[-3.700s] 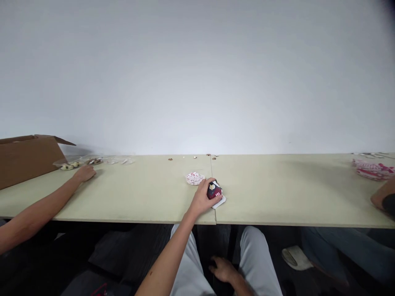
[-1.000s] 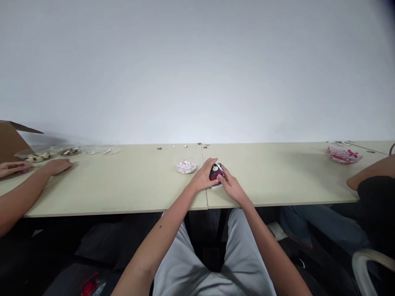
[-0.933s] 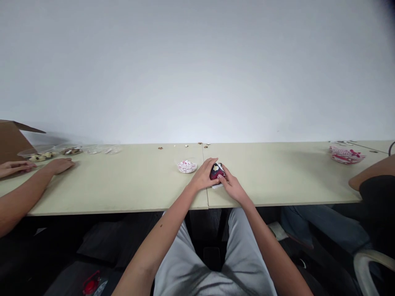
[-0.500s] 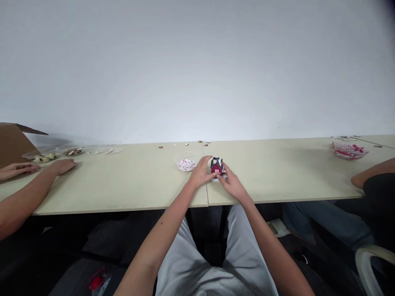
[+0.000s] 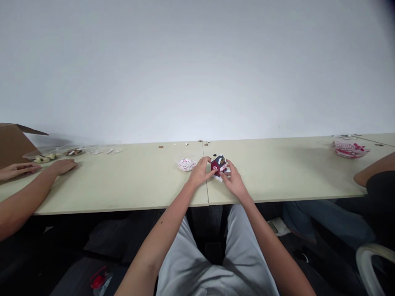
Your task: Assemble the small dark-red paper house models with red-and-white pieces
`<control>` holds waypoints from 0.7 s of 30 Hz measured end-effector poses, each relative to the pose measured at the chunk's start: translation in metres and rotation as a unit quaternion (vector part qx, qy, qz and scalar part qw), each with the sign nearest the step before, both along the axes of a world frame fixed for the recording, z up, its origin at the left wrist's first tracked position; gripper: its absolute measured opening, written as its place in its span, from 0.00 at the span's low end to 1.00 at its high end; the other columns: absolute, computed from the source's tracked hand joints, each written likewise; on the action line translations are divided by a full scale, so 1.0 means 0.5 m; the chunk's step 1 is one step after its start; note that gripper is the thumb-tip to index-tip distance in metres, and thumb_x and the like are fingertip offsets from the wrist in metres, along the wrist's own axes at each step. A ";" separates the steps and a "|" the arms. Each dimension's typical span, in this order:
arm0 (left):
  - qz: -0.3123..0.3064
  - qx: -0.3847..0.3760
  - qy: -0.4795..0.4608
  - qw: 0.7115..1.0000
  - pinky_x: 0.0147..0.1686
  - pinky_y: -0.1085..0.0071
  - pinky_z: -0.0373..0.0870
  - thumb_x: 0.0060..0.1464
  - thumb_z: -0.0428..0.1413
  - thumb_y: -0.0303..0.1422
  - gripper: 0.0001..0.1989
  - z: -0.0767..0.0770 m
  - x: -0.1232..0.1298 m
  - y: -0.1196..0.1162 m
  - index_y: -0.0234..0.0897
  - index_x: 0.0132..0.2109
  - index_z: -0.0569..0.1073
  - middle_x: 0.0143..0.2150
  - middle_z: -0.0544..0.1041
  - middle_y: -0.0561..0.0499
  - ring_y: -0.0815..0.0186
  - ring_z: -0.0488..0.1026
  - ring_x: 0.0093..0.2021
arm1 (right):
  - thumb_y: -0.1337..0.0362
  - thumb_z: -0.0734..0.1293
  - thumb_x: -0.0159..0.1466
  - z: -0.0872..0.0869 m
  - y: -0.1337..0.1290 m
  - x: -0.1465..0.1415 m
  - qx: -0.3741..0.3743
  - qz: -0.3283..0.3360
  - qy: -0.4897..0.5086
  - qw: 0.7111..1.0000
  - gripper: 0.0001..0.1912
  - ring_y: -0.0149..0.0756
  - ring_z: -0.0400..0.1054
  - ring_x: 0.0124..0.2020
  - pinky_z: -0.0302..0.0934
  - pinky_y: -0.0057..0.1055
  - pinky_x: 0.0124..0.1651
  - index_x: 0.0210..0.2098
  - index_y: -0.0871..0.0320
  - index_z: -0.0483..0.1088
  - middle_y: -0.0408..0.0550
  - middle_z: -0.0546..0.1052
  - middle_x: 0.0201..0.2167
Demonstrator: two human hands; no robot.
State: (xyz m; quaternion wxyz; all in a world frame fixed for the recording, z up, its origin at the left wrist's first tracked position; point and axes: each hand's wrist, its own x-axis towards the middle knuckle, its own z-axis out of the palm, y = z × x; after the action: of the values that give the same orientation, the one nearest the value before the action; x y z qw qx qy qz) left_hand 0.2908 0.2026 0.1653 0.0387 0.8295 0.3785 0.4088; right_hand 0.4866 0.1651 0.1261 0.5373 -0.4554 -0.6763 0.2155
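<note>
A small toy house [image 5: 218, 163] with dark red walls, a dark roof and white trim is between my two hands, just right of the table seam. My left hand [image 5: 200, 172] grips its left side, thumb across the front. On the other side, my right hand [image 5: 233, 181] has its fingers curled against the right wall and lower front. The base looks white and is partly covered by my fingers. Just left of my left hand sits a clear bowl [image 5: 186, 165] of white pieces with red and purple marks.
Several small loose pieces [image 5: 206, 144] lie along the table's back edge. At left, another person's hands [image 5: 63, 166] rest near clear tubs [image 5: 71, 151] and a cardboard box [image 5: 15, 144]. A red-and-white striped bundle [image 5: 350, 149] lies at right, near another person's arm [image 5: 375, 170].
The toy house has been turned between my hands, so a corner and a roof slope now face me instead of the flat front. My right hand has shifted slightly along it.
</note>
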 end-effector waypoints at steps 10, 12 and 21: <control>-0.020 0.018 0.029 0.999 0.55 0.63 0.69 0.65 0.53 0.41 0.10 0.006 0.001 -0.006 0.41 0.46 0.71 0.53 0.73 0.47 0.60 0.70 0.55 | 0.49 0.61 0.70 0.017 -0.009 0.002 0.050 -0.011 -0.014 0.999 0.34 0.48 0.68 0.60 0.71 0.43 0.55 0.71 0.54 0.54 0.59 0.63 0.67; -0.019 0.017 0.031 0.999 0.55 0.63 0.69 0.65 0.53 0.40 0.09 0.007 0.001 -0.007 0.41 0.45 0.72 0.53 0.73 0.47 0.60 0.70 0.55 | 0.48 0.61 0.70 0.017 -0.012 0.002 0.036 -0.022 -0.029 0.999 0.34 0.48 0.69 0.59 0.70 0.44 0.57 0.72 0.52 0.53 0.59 0.59 0.69; -0.030 -0.008 0.029 0.999 0.53 0.63 0.70 0.64 0.52 0.35 0.05 0.008 0.002 -0.008 0.40 0.44 0.70 0.50 0.74 0.48 0.61 0.72 0.51 | 0.50 0.61 0.70 0.023 -0.024 0.000 0.005 -0.010 -0.085 0.996 0.37 0.48 0.71 0.58 0.68 0.44 0.58 0.74 0.47 0.46 0.55 0.50 0.74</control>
State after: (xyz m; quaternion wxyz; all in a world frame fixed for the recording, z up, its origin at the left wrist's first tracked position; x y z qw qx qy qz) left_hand 0.2921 0.1985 0.1692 0.0462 0.8519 0.3574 0.3801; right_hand 0.4868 0.1528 0.1374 0.4819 -0.4767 -0.7159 0.1672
